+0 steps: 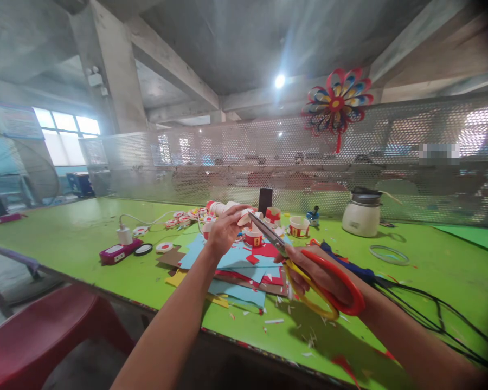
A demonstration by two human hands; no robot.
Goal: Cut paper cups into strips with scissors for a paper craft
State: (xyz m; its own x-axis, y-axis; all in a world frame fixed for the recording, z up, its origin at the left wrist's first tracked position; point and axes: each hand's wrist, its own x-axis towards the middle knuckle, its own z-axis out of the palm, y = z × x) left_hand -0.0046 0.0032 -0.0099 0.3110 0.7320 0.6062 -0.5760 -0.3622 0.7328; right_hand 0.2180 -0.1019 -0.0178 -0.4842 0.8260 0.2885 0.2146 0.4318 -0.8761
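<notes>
My left hand is closed on a small pale piece, perhaps part of a paper cup, held up over the table. In my right hand is a large pair of scissors with one red and one yellow handle loop. The blade tips reach the pale piece; whether they are cutting into it I cannot tell. Just beyond and below stand red-and-white paper cups, one close by and another to the right. Blue sheets of paper, with red, brown and yellow ones, lie stacked beneath my hands.
Paper scraps litter the green table. A purple power strip with a plugged-in charger lies left. To the right are a blue tool with a black cord, a roll of tape and a cream jar. Perforated metal screens the back.
</notes>
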